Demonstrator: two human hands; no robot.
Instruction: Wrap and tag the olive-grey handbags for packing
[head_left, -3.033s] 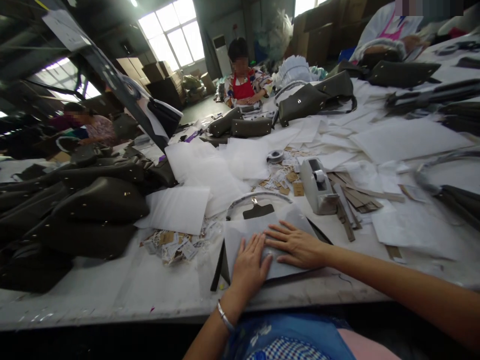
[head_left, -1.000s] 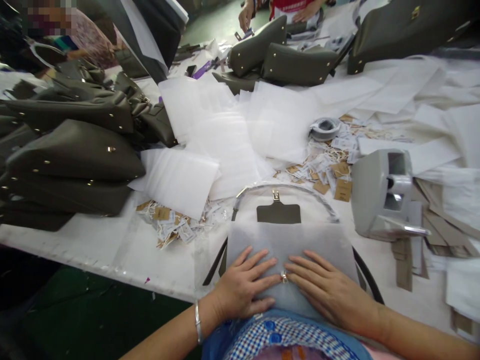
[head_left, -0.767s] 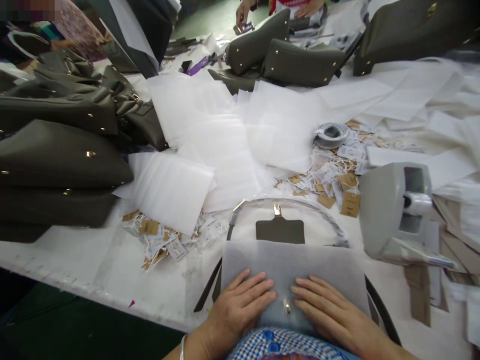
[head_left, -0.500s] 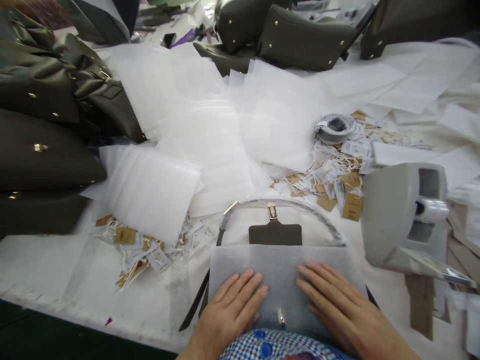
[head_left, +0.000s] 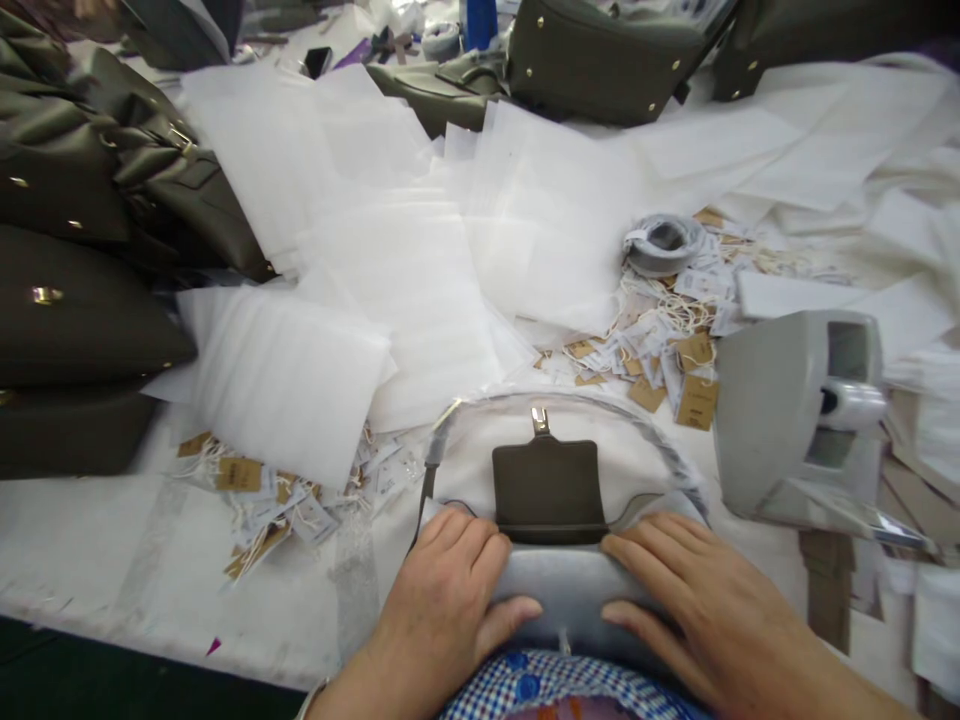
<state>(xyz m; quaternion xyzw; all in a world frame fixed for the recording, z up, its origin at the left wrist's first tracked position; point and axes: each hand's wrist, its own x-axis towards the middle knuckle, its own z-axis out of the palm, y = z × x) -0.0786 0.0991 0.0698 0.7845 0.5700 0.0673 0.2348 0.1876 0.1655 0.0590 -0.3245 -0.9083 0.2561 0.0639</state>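
Note:
A dark olive handbag wrapped in translucent white paper [head_left: 570, 590] lies at the table's near edge, right in front of me. Its olive flap [head_left: 549, 488] with a metal clasp sticks out above the paper, and its wrapped handle [head_left: 660, 440] arches beyond. My left hand [head_left: 442, 620] curls over the bag's top edge on the left, fingers on top and thumb on the paper front. My right hand [head_left: 697, 600] grips the same edge on the right in the same way.
A grey tape dispenser [head_left: 795, 420] stands to the right. Loose paper tags [head_left: 675, 340] and a tape roll [head_left: 661, 242] lie behind it. White foam sheets [head_left: 390, 270] cover the middle. Stacked olive bags [head_left: 75, 300] fill the left; more bags [head_left: 600, 60] sit at the back.
My hands went from lying flat on the wrapped bag to gripping its top edge. The bag has tipped toward me, so more of the olive flap shows. The view dropped lower.

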